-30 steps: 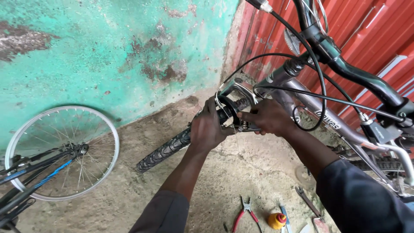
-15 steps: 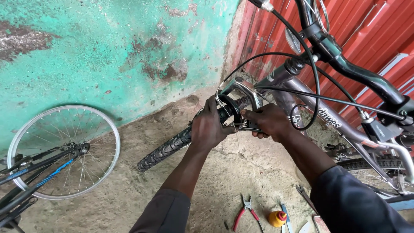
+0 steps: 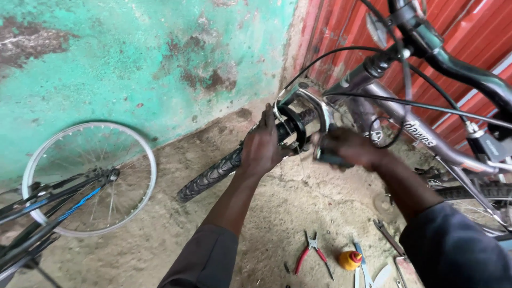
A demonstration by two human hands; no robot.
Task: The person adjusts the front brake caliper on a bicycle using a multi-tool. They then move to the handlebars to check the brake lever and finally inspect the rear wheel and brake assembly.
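A grey-framed bicycle (image 3: 426, 141) stands before me with its front wheel's black tyre (image 3: 213, 173) pointing toward a green wall. My left hand (image 3: 262, 146) grips the tyre and the brake parts (image 3: 296, 125) at the top of the wheel, beside the silver mudguard (image 3: 314, 106). My right hand (image 3: 346, 149) is blurred just right of the brake, fingers curled around a small dark object I cannot identify. Black cables (image 3: 373, 98) loop above both hands from the handlebar (image 3: 458, 66).
A bare silver wheel rim (image 3: 88, 178) on another dark bike frame leans at the left. Red-handled pliers (image 3: 309, 253), a small orange bottle (image 3: 349, 260), a wrench (image 3: 386, 237) and other tools lie on the sandy ground. A red corrugated wall (image 3: 458, 32) stands behind.
My right hand has pulled back from the brake toward the right and is blurred with motion. My left hand keeps its grip on the tyre. The view has shifted closer.
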